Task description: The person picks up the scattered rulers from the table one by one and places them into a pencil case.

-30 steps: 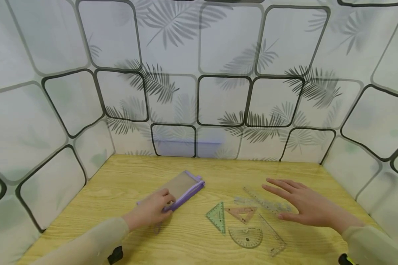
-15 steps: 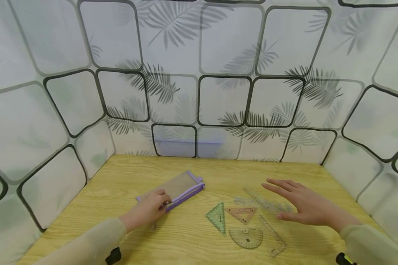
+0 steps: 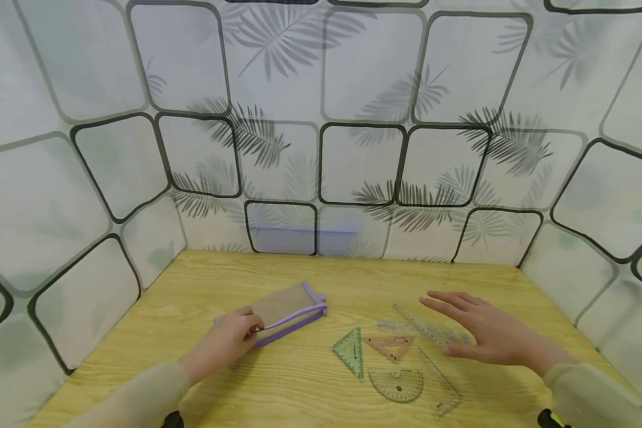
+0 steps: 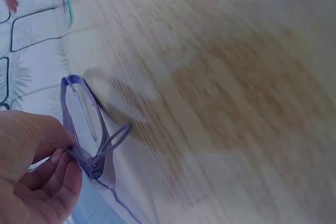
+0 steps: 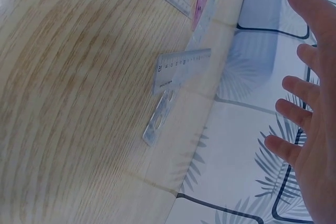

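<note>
My left hand (image 3: 222, 339) pinches the upper edge of a purple-trimmed, see-through zip pouch (image 3: 283, 302) at its near left end. The left wrist view shows the zip parted into a gap, with a purple pull loop (image 4: 122, 136) hanging beside the fingers. My right hand (image 3: 494, 333) is held with fingers spread above the table and grips nothing. Near it lie a clear straight ruler (image 5: 176, 69) and, crossing under it, a clear ruler with cut-out holes (image 5: 157, 119). What the pouch holds cannot be made out.
Between the hands lie a green set square (image 3: 342, 348), an orange set square (image 3: 374, 341) and a clear protractor (image 3: 398, 392). A clear angled measuring piece (image 3: 446, 404) lies to their right. Patterned cloth walls (image 3: 361, 160) close in the wooden table (image 3: 299, 392) behind and at both sides.
My left hand has drawn back toward the left and near side along the pouch's zip edge, and the zip side has gaped wider. The pouch has shifted slightly. The right hand has barely moved.
</note>
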Demonstrator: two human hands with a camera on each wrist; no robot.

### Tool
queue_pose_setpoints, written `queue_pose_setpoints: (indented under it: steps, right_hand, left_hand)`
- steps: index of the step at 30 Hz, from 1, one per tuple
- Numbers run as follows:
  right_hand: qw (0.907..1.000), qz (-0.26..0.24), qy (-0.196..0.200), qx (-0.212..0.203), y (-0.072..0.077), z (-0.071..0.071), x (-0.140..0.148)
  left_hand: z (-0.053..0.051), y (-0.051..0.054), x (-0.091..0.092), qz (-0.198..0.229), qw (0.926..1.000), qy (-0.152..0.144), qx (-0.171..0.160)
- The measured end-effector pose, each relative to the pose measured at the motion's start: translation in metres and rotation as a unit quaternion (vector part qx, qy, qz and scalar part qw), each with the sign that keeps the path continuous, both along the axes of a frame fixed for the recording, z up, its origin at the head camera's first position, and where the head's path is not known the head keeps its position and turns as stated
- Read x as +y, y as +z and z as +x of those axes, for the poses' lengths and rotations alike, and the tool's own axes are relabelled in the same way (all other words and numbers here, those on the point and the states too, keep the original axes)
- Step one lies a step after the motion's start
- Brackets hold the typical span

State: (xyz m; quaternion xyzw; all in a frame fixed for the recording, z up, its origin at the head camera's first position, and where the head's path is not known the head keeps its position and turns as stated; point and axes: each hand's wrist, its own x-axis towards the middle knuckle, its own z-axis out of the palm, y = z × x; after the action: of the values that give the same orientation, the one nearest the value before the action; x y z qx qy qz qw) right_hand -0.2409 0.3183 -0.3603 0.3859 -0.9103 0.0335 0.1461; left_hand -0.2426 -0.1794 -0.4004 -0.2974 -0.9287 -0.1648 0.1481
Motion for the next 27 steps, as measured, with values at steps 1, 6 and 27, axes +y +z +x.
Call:
queue_pose_setpoints:
  steps: [1, 6, 27]
  right_hand:
    - [1.0, 0.0, 0.001, -0.001, 0.0, 0.0, 0.0]
    - [1.0, 0.001, -0.003, -0.005, 0.0, 0.0, 0.0]
    - [0.9997, -0.007, -0.011, -0.022, -0.004, 0.0, -0.003]
  left_hand:
    - [0.001, 0.0, -0.001, 0.001, 1.0, 0.005, 0.0]
    - [0.006, -0.001, -0.003, 0.011, 0.9996, 0.016, 0.022]
    - [0.025, 0.004, -0.01, 0.063, 0.9945, 0.082, 0.02]
